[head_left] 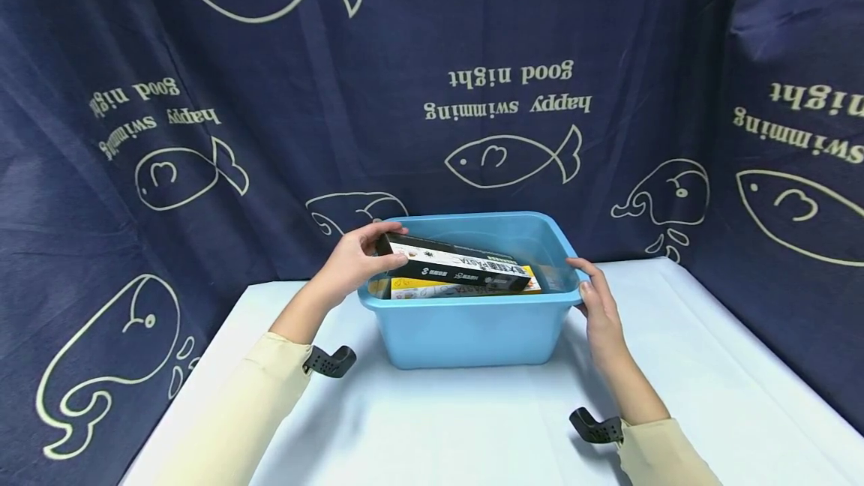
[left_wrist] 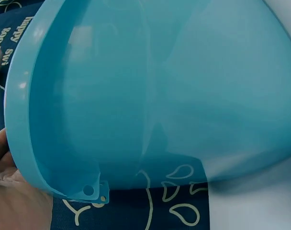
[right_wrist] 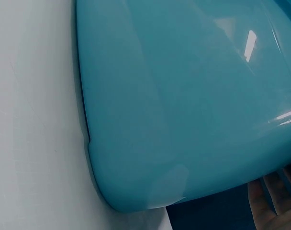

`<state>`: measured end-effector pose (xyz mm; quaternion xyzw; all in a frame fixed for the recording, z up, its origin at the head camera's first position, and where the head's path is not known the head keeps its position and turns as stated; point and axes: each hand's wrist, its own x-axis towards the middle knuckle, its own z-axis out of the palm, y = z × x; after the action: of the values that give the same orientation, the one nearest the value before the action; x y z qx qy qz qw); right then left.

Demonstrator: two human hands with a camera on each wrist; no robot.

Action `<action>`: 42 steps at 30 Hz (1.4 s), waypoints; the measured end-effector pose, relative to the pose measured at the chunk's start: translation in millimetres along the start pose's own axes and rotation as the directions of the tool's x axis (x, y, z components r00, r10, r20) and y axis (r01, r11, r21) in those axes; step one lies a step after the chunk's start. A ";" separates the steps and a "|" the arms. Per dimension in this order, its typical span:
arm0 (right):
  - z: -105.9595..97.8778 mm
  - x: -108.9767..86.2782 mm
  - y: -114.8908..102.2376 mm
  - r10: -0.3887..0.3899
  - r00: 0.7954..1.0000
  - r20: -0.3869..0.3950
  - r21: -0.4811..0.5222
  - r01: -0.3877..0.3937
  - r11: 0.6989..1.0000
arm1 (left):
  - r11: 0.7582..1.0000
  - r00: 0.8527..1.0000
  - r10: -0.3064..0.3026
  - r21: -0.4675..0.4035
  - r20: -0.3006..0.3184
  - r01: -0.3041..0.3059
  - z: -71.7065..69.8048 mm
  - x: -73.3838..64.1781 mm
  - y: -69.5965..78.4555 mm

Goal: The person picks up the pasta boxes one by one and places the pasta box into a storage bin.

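Observation:
In the head view my left hand (head_left: 361, 257) grips the left end of a long black pasta box (head_left: 466, 265) with a white band. That box slants down to the right inside a blue plastic tub (head_left: 472, 336). Beneath it lies a yellow-and-white box (head_left: 421, 289), partly hidden. My right hand (head_left: 597, 306) holds the tub's right rim, thumb on the edge. The left wrist view shows the tub's side and rim (left_wrist: 18, 96), with part of the left hand (left_wrist: 16, 201) at the lower left. In the right wrist view, the right fingers (right_wrist: 274, 196) are beside the tub's wall.
The tub stands on a white-covered table (head_left: 445, 426). Behind and at both sides hangs a dark blue curtain (head_left: 378, 118) printed with fish, whales and upside-down lettering. Black bands with camera mounts (head_left: 331, 361) sit at both wrists, over cream sleeves (head_left: 236, 403).

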<state>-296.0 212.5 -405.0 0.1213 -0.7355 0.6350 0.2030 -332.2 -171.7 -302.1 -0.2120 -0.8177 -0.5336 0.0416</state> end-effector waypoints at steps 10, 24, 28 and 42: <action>-0.3 0.2 0.0 -0.004 1.000 0.002 0.004 0.004 1.000 | 0.999 0.997 -0.032 0.043 0.064 0.029 1.6 6.8 1.2; -1.0 -0.4 -0.1 -0.004 1.000 -0.004 0.014 0.004 1.000 | 0.992 0.999 -0.025 0.128 0.045 0.020 3.9 7.2 -0.9; -1.0 -0.5 0.7 -0.009 1.000 -0.002 0.013 0.009 1.000 | 0.994 0.999 -0.023 0.106 0.023 0.020 3.9 5.8 -2.8; -1.1 -1.3 0.0 -0.031 0.999 0.005 -0.012 0.031 0.999 | 0.998 0.985 -0.023 0.046 -0.173 0.031 14.6 -7.1 -4.8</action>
<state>-294.7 213.5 -405.5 0.1331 -0.7379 0.6268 0.2118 -325.3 -162.5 -314.6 -0.1528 -0.8264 -0.5306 0.1101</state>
